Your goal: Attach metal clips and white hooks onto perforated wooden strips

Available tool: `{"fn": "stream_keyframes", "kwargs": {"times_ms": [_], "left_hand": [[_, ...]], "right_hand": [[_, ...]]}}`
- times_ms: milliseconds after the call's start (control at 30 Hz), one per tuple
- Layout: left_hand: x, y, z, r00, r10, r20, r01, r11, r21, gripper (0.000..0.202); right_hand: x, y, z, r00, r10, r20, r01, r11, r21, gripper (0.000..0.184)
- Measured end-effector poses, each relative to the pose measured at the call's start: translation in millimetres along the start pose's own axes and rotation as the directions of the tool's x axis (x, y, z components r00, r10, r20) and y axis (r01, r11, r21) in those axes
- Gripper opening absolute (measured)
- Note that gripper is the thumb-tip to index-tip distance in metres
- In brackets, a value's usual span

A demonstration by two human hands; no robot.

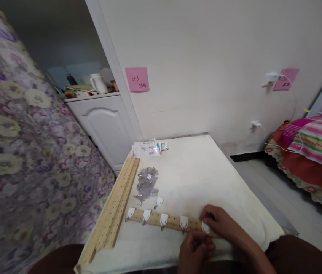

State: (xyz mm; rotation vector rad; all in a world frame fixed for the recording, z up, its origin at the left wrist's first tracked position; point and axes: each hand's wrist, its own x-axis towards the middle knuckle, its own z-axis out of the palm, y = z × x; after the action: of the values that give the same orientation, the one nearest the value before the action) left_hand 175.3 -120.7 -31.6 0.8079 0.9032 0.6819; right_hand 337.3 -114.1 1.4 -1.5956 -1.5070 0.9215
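A perforated wooden strip [155, 219] lies across the near part of a white table [206, 171], with several white adhesive hooks stuck along it. My right hand [219, 222] rests on the strip's right end, fingers pinched on a white hook [206, 227]. Just below it, my left hand [195, 249] is curled closed and touches the same hook from the near side. A loose white hook [159, 201] lies above the strip.
A pile of clear hooks [147, 184] and a plastic packet [148, 149] lie further back. Two long perforated wooden strips [115, 209] run along the table's left edge. A floral curtain hangs left, a white cabinet [104, 125] stands behind, and a striped bed [315, 152] is right.
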Motion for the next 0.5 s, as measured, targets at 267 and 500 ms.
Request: {"fn": "stream_keyframes", "kwargs": {"times_ms": [267,500], "left_hand": [[-3.4,7.1,0.8,1.000,-0.010,0.024,0.010,1.000,0.008,0.029],[-6.0,14.3,-0.6,0.997,-0.029,0.066,0.030,1.000,-0.007,0.031]], "right_hand": [[-0.8,-3.4,-1.6,1.000,-0.010,-0.012,0.010,1.000,-0.009,0.011],[-3.1,-3.9,-10.8,1.000,-0.021,0.010,0.021,1.000,0.012,0.016]]}}
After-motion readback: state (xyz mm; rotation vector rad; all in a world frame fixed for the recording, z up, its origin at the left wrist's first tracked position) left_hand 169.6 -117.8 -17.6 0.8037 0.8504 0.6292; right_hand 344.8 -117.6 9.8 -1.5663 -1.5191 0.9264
